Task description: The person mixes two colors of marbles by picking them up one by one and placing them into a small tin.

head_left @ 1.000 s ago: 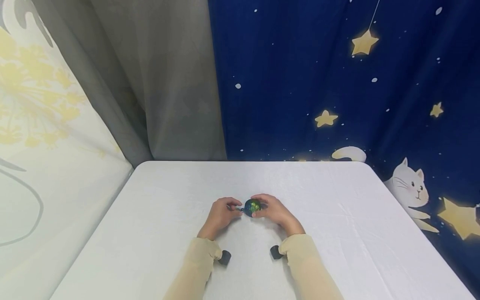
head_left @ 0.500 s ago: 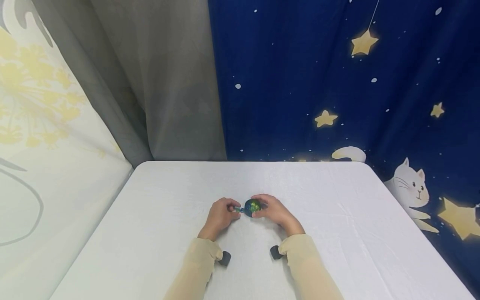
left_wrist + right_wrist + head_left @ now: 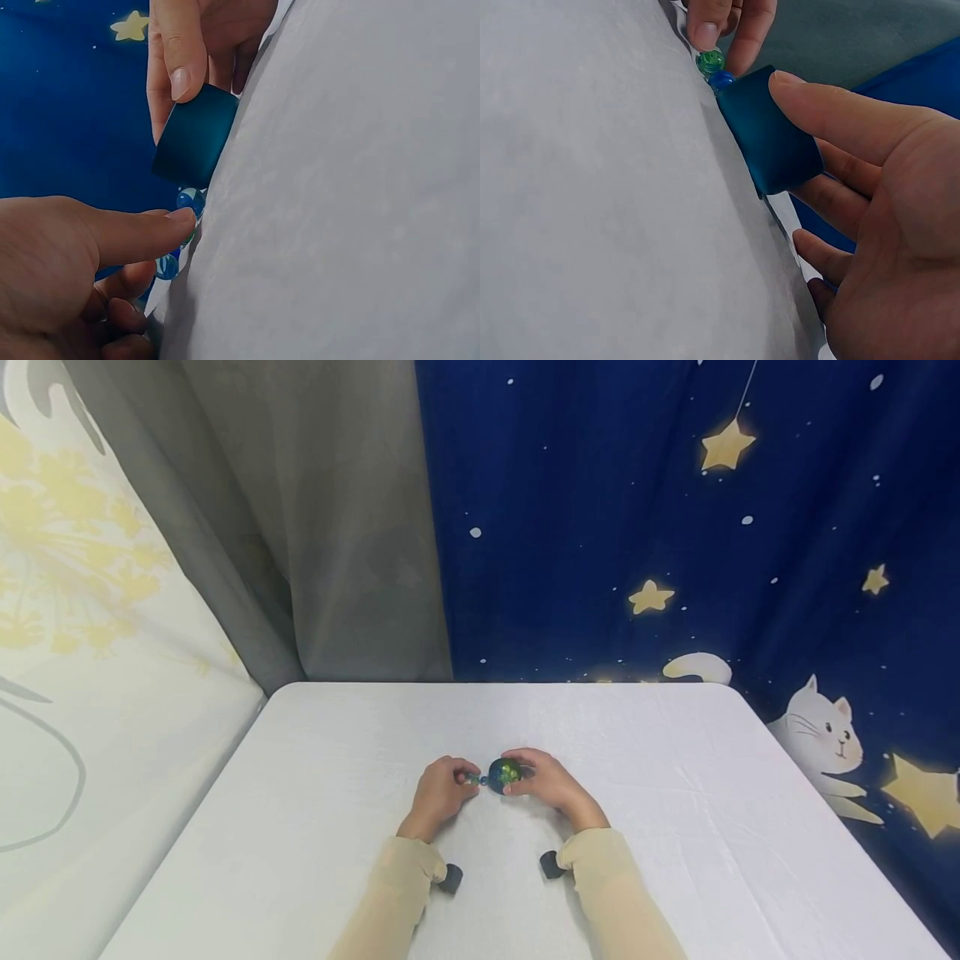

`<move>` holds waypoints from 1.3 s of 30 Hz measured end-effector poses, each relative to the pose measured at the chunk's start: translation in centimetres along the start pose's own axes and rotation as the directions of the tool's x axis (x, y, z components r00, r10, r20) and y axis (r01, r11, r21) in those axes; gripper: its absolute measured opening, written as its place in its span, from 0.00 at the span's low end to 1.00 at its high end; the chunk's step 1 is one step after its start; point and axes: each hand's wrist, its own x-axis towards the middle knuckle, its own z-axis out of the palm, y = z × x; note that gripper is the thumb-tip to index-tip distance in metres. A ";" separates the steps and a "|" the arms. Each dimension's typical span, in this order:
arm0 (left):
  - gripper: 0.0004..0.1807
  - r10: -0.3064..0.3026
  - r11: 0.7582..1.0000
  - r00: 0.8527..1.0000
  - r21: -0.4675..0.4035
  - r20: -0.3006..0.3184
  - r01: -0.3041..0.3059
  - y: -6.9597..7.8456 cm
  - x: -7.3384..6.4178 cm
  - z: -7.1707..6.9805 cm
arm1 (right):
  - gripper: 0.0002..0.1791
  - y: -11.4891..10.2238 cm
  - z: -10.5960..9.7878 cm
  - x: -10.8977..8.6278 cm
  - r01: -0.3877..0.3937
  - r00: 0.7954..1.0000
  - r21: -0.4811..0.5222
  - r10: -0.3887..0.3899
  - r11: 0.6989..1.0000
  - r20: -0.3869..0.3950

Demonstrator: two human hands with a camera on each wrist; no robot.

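A short teal cylindrical container (image 3: 769,131) lies on the white table between the hands. From the head view its round, blue-green face (image 3: 503,776) shows bright yellow-green patches. My right hand (image 3: 551,781) grips it between thumb and fingers. Left of the container several glass marbles are lined up, among them a blue marble (image 3: 721,80), a green marble (image 3: 710,60) and a clear-blue marble (image 3: 166,266). The thumb and curled index finger of my left hand (image 3: 441,789) lie around these marbles on the tabletop. The thumb partly hides them in the left wrist view.
The white-covered table (image 3: 337,727) ends at a grey curtain (image 3: 367,527) and a blue star-patterned curtain (image 3: 562,527) behind. A black wrist device (image 3: 450,878) sits by the left cuff, another black wrist device (image 3: 552,864) by the right.
My left fingers have drawn slightly left, away from the container, and more of the marbles shows between them. The right hand and the container stay in place.
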 end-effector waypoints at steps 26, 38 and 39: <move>0.07 -0.006 1.000 0.999 -0.012 -0.041 0.005 0.1 -0.2 0.1 | 0.30 -0.4 -0.1 -0.3 -0.013 1.000 -0.006 0.013 1.000 0.001; 0.07 0.002 0.998 0.999 -0.057 -0.048 -0.005 0.6 -0.3 -0.1 | 0.30 -0.3 -0.2 -0.4 0.002 1.000 -0.009 -0.002 1.000 0.007; 0.07 0.003 0.998 0.999 -0.065 -0.046 -0.006 0.6 -0.3 -0.1 | 0.30 -0.3 -0.2 -0.4 0.001 1.000 -0.009 -0.001 1.000 0.007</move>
